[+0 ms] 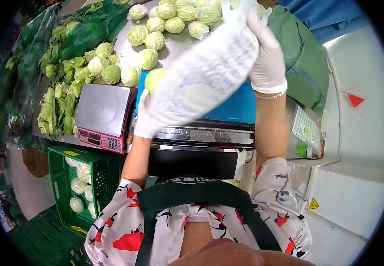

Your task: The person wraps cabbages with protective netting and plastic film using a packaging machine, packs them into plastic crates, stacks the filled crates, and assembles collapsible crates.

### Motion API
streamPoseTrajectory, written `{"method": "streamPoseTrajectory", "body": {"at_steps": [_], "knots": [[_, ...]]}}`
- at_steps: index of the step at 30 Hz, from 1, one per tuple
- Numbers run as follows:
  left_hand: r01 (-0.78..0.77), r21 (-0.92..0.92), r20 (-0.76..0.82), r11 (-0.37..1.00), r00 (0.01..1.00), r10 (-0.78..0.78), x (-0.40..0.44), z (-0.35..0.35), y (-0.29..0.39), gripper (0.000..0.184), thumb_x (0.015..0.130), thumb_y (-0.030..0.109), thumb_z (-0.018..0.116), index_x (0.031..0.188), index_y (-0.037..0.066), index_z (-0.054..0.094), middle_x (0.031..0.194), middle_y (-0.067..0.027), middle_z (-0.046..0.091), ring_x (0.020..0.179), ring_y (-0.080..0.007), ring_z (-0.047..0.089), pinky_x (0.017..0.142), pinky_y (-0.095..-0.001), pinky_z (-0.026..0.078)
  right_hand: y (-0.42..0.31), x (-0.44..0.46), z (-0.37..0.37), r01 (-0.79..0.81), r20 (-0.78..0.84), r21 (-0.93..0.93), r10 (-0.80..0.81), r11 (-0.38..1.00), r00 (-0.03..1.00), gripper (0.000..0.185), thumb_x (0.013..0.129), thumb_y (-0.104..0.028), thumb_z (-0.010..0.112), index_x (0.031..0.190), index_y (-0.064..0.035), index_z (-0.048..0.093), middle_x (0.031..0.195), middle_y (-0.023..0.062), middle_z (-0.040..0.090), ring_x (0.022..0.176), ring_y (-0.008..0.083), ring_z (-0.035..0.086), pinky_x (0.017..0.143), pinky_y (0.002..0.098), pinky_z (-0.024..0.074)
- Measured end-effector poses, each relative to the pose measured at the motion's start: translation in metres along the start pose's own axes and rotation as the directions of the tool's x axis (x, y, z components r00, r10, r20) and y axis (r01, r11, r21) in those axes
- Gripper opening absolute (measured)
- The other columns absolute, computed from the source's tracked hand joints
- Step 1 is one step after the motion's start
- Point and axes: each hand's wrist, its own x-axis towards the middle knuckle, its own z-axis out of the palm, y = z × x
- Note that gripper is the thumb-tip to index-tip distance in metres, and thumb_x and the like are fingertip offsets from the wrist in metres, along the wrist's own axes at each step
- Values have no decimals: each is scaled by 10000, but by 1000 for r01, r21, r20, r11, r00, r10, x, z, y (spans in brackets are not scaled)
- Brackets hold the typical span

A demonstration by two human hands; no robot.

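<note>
Blurred white textured sheet [214, 62] across frame centre is pinched at upper right by the right hand [267, 57], grip of the left hand [146, 119] below the cabbage [155, 80] left of centre can't be told, and slack should be avoided to prevent snagging.

white gloves [268, 66] | white sleeves [274, 188], red-black print [129, 242] | dark-green apron [190, 191], white lettering [192, 180]
</note>
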Motion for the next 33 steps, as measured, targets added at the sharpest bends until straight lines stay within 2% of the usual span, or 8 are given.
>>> {"method": "streamPoseTrajectory", "body": {"at_steps": [9,12,16,19,23,27,32,33], "knots": [[-156,919,145,362,988,59,2,4,13,626,874,173,699,1434,44,450,1388,-101,519,1276,-202,486,1082,-329,372,148,-60,-158,-280,-283,487,453,827,845,336,1044,-305,477,1094,-10,630,1011,95,667,960,189,637,877,314,511],[-46,449,-34,892,997,68,4,-9,-34,663,863,98,723,1445,44,411,1387,-125,506,1279,-206,484,1102,-341,381,151,-68,-165,-239,-414,-206,137,949,900,360,1057,-295,454,1136,12,625,1027,90,667,932,186,629,855,275,482],[-133,819,88,559,990,108,-10,-2,-37,713,874,249,724,1463,34,385,1440,-164,455,1336,-262,447,1117,-371,360,138,-86,-180,-214,-259,-642,54,736,964,418,1046,-318,478,1153,58,624,1083,61,659,976,111,585,872,254,445],[-230,973,233,-37,965,124,-20,2,-14,750,857,315,736,1458,23,394,1449,-195,455,1342,-309,450,1120,-387,350,128,-90,-174,-220,-377,-269,107,938,920,387,1052,-283,468,1152,62,612,1085,76,656,970,113,599,861,256,464],[-183,949,153,255,979,133,-28,4,-17,723,866,320,721,1438,4,414,1401,-228,502,1322,-357,462,1121,-408,341,96,-94,-148,-81,-316,-41,64,996,946,327,1055,-227,448,1217,25,579,1099,106,659,975,165,644,869,288,511],[-257,930,345,-261,854,389,-41,23,-20,661,891,278,692,1420,-20,430,1387,-239,505,1310,-387,455,1096,-433,361,103,-128,-122,-143,-187,150,170,978,967,325,1024,-204,510,1284,-16,562,1059,54,671,928,136,655,814,294,549],[-307,678,266,668,949,167,-84,89,-39,557,975,49,528,1493,-17,335,1484,-172,430,1373,-247,402,1146,-359,305,127,-162,-40,-411,-359,-489,251,769,899,226,956,-216,650,1143,-93,680,1021,37,694,902,131,640,817,266,525],[-268,559,232,785,959,162,-93,100,-48,539,982,56,532,1485,-15,354,1469,-153,452,1332,-222,444,1115,-340,347,137,-165,-35,-45,-95,-764,-44,644,994,217,910,-231,687,1102,-132,707,1100,74,687,1013,199,620,944,325,469]]}}
